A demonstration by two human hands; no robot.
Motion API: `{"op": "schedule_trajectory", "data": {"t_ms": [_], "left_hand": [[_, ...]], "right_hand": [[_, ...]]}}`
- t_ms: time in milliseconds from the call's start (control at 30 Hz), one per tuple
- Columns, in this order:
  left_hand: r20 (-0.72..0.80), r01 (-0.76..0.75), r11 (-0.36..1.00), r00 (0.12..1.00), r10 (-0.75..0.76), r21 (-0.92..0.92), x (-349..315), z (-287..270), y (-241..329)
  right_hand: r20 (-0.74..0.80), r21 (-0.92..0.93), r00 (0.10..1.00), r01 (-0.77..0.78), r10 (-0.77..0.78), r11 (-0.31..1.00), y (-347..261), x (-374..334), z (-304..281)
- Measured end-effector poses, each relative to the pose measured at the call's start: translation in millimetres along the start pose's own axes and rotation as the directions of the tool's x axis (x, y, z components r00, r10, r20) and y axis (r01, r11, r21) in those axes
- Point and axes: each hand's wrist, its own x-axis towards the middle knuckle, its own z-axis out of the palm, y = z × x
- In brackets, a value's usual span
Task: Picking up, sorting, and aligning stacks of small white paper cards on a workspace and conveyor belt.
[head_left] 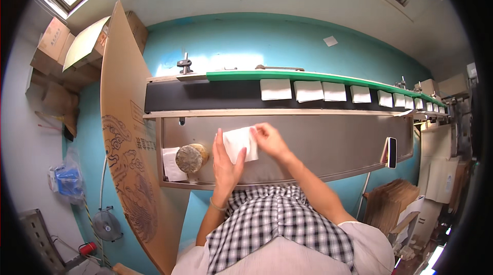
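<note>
Over the steel worktop, a small square stack of white paper napkins (pixel 239 142) stands between my two hands. My left hand (pixel 226 167) grips its left side, with the fingers pointing up along the edge and the thumb across the front. At the upper right corner, the bent fingers of my right hand (pixel 272 141) close on the stack's edge. To the left of my left hand, a round, mottled grey-brown cylinder (pixel 189 159) rests beside and partly over some flat white napkins (pixel 173 164).
Beyond the steel worktop (pixel 318 139) runs a black conveyor belt (pixel 205 96) with several white napkin stacks (pixel 276 90) along a green rail (pixel 236 76). A tall cardboard sheet (pixel 120 95) borders the left side. A phone (pixel 392 153) stands at the right end.
</note>
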Motion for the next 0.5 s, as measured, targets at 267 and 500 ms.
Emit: {"op": "schedule_trajectory", "data": {"t_ms": [267,500], "left_hand": [[-0.047,-0.088,0.996,0.995,0.087,-0.011,5,7,0],[-0.002,-0.006,0.996,1.000,0.006,-0.084,2,8,-2]], "right_hand": [[0.033,0.199,0.998,-0.054,0.048,0.979,-4,-12,7],[-0.052,0.516,0.984,-0.121,0.172,0.848,1,32,-34]]}}
